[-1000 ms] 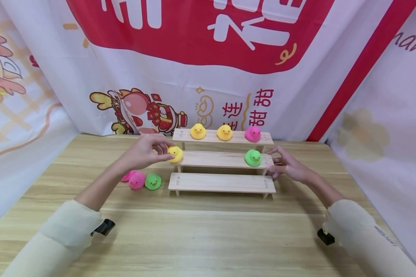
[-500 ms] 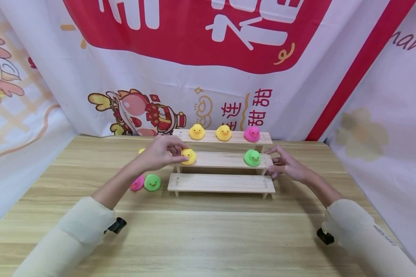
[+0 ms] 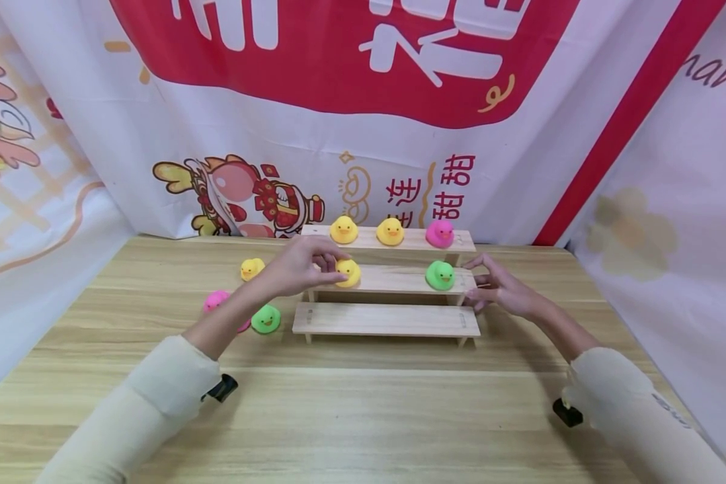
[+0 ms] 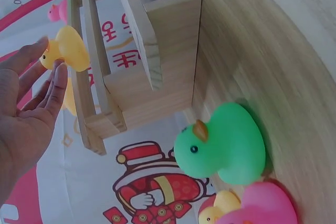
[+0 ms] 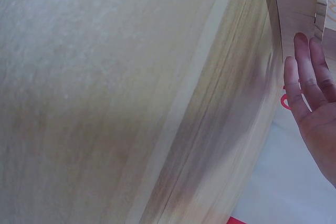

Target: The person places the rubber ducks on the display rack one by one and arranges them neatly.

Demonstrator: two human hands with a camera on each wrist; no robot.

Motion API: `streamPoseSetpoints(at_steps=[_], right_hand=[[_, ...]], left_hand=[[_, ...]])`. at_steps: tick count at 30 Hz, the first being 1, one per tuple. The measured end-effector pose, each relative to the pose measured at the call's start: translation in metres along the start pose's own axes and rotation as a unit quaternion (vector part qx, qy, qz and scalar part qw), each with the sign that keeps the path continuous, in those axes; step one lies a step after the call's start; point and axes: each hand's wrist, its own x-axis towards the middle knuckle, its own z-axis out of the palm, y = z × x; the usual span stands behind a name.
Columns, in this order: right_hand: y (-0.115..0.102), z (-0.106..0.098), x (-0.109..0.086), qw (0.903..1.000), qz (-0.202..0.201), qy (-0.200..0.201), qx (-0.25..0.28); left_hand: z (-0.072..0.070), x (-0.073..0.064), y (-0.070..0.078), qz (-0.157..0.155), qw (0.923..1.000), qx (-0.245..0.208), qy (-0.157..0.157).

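Left hand (image 3: 302, 267) pinched yellow duck (image 3: 351, 273) at middle shelf (image 3: 393, 277), green duck (image 3: 441, 275) at its 3 o'clock; side hold likely let it sit flat. Right hand (image 3: 505, 288), fingers outstretched at rack (image 3: 387, 320)'s 3 o'clock end, grasped nothing, probably steadying it.

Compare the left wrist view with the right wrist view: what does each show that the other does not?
Only the left wrist view shows the left grip pinching a yellow duck and, on the table, a green duck and a pink duck.
Only the right wrist view shows the right grip, by the wooden stand.
Both show part of the stand, table and white backdrop.
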Motion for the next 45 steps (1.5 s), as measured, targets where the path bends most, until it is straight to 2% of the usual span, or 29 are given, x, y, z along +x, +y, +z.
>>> streamPoseSetpoints(at_steps=[13, 21, 32, 45], right_hand=[[-0.003, 0.002, -0.001, 0.9999, -0.009, -0.002, 0.004], [0.000, 0.001, 0.000, 0.9999, -0.012, -0.002, 0.005], [0.000, 0.001, 0.001, 1.0000, -0.009, -0.002, 0.001], [0.001, 0.000, 0.000, 1.0000, 0.006, 0.001, 0.000]], left_hand=[[0.012, 0.013, 0.004, 0.031, 0.9994, -0.005, -0.013], [0.023, 0.022, 0.009, 0.045, 0.9987, -0.023, -0.008], [0.034, 0.030, 0.010, 0.047, 0.9987, -0.014, -0.014], [0.045, 0.043, 0.018, 0.024, 0.9993, -0.005, -0.029]])
